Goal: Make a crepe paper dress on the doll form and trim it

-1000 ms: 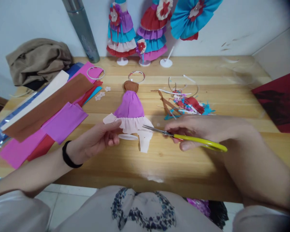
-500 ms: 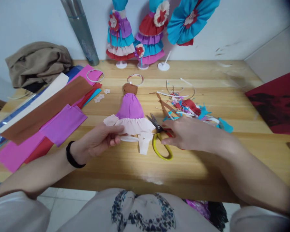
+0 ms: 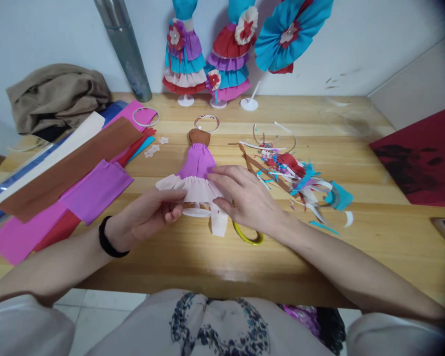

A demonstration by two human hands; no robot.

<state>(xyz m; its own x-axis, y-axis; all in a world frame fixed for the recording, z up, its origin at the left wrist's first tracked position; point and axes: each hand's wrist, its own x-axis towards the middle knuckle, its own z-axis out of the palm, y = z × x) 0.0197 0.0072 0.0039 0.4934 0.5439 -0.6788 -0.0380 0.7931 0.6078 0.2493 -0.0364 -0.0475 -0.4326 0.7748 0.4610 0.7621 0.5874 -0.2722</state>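
A small crepe-paper dress [image 3: 198, 163] on a white stand lies on the table, with a brown top, a purple skirt and a white ruffle [image 3: 198, 189] at the hem. My left hand [image 3: 157, 210] pinches the ruffle's left part between thumb and fingers. Over the right side of the skirt is my right hand [image 3: 241, 195], fingers stretched and thumb apart, touching the paper. A white paper strip [image 3: 218, 222] hangs below the ruffle near my right thumb. The scissors' yellow handle [image 3: 249, 237] shows under my right hand; their blades are hidden.
Folded coloured paper [image 3: 70, 168] lies at the left, beside paper flowers [image 3: 154, 149]. Paper scraps [image 3: 292, 170] are heaped at the right. Behind stand a flask [image 3: 128, 54] and finished paper dresses [image 3: 185, 59]. A bangle [image 3: 206, 123] lies beyond the brown top.
My right hand has let go of the scissors, which now lie on the table, and has moved left onto the skirt's right side. My left hand keeps its pinch on the ruffle.
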